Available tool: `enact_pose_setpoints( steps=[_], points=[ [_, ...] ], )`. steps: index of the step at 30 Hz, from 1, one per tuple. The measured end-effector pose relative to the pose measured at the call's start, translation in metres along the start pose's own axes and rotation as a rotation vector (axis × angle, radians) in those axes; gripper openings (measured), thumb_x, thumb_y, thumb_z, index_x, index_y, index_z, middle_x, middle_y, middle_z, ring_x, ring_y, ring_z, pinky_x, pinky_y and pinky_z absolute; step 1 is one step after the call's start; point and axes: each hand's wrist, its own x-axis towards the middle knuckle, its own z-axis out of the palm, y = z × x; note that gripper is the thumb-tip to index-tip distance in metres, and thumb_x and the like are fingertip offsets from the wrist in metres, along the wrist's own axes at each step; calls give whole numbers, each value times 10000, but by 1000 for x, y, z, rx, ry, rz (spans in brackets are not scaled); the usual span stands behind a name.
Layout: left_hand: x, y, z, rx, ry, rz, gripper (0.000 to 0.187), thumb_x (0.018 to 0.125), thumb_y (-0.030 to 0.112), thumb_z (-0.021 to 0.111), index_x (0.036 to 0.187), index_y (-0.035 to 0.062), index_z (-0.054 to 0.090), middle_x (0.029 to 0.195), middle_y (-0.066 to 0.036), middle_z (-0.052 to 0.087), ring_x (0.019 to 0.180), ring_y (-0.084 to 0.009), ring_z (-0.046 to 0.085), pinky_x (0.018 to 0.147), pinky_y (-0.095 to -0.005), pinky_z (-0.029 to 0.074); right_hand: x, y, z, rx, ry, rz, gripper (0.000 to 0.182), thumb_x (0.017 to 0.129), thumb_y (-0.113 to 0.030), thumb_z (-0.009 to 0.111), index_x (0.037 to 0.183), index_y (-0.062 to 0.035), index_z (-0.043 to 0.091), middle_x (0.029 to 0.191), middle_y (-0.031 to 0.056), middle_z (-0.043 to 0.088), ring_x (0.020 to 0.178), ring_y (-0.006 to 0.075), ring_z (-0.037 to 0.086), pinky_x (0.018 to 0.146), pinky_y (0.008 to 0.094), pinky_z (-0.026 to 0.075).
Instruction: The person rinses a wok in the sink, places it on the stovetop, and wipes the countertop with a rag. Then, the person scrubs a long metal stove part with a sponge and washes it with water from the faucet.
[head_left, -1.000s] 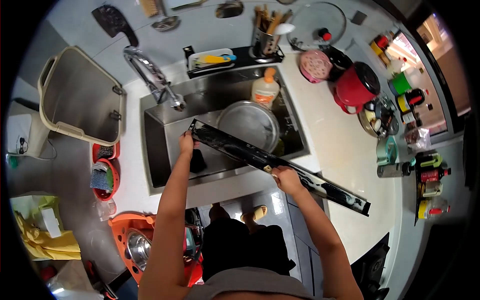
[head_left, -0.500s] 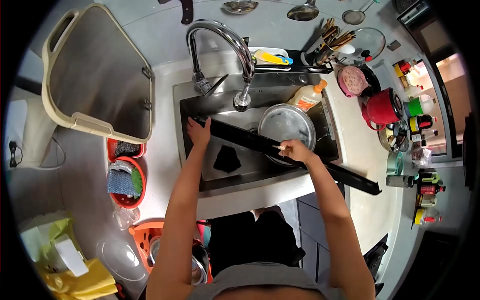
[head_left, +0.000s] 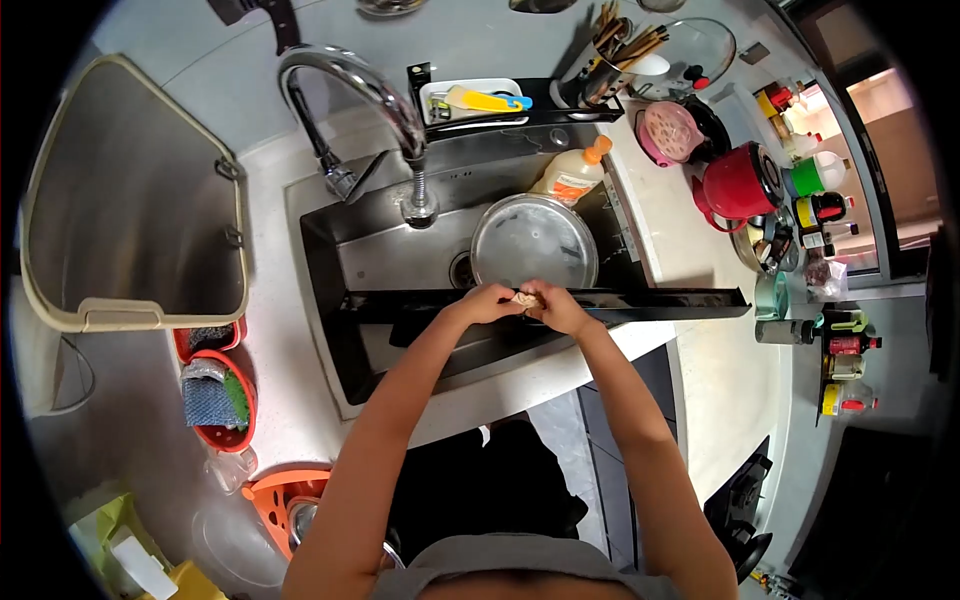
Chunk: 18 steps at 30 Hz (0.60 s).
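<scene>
A long black strip with raised edges [head_left: 660, 301] lies crosswise over the sink, its right end reaching past the counter. At its middle, my left hand [head_left: 486, 303] and my right hand [head_left: 561, 308] meet, fingers closed around a small crumpled beige wad [head_left: 525, 299]. Just behind them a round metal pot lid or pan [head_left: 533, 243] sits in the steel sink [head_left: 390, 250]. Partly hidden under the strip is a dark cloth-like piece [head_left: 408, 334]. An orange-capped soap bottle [head_left: 575, 172] stands in the sink's back right corner.
The chrome faucet [head_left: 419, 205] arches over the sink's left part. A large steel-faced board [head_left: 135, 200] leans at left, near red baskets [head_left: 253, 405]. Behind the sink, a black rack [head_left: 500, 122] holds a white tray and chopsticks. A red pot [head_left: 740, 188] stands at right.
My left hand has let go of the strip's left end and moved right to meet my right hand at the beige wad. The strip has swung nearly level, and the view has shifted.
</scene>
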Motion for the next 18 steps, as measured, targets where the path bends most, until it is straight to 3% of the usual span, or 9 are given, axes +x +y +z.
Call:
enact_pose_setpoints(
  steps=[1,4,5,8,9,10,12,15,18],
  points=[
    [2,-5,7,-75,96,18,229,844,258,601,926,44,607,719,-58,593,648,-116,490,633,-289,430,-7,-13,-9,-80,72,41,356,709,-66,690,1035,-56,550,812,90,601,714,212,589,662,312,473],
    [8,-18,15,-189,86,48,248,852,258,596,920,19,600,739,-32,593,687,-99,493,648,-278,427,-36,-11,-34,-726,-2,178,290,740,-267,678,941,-75,599,827,97,622,727,271,601,626,354,478],
    [8,-19,16,-212,73,-1,215,852,216,586,909,8,597,763,-8,585,722,-78,496,663,-269,422,-41,0,-46,-868,-144,181,354,738,-439,630,792,-90,624,788,75,629,715,278,603,596,378,473],
    [2,-26,22,-387,457,18,146,831,138,569,901,13,599,786,-13,573,718,-85,512,668,-268,423,-48,22,-53,-849,11,84,384,717,-464,636,674,-84,605,695,61,609,659,264,600,553,368,462],
    [-9,-1,15,-249,755,204,161,714,89,607,849,5,583,778,-107,575,653,-235,558,612,-307,442,-47,28,-54,-846,7,25,411,710,-490,623,670,-82,591,668,61,599,627,269,590,531,370,453],
    [-16,9,10,-148,836,207,153,707,81,608,839,7,584,793,-108,574,666,-255,561,613,-316,446,-45,31,-54,-850,18,-10,410,712,-488,623,662,-83,588,660,64,596,618,271,587,524,367,451],
    [-30,16,5,57,994,205,140,692,64,608,820,10,586,822,-110,571,692,-295,567,617,-336,452,-41,29,-53,-854,36,-82,408,715,-484,623,645,-85,581,644,71,592,599,275,580,512,361,446],
    [-34,15,17,119,1046,121,167,708,44,614,865,10,565,941,-138,593,817,-321,583,707,-356,480,-28,13,-53,-820,105,-146,435,771,-489,565,604,-88,564,623,76,591,565,277,580,504,377,446],
    [-20,7,39,182,1117,88,190,753,34,590,940,25,562,1050,-143,596,962,-343,558,837,-385,448,-10,-1,-47,-808,271,-123,442,744,-473,620,519,-102,538,494,89,527,458,300,528,436,374,415]
  ],
)
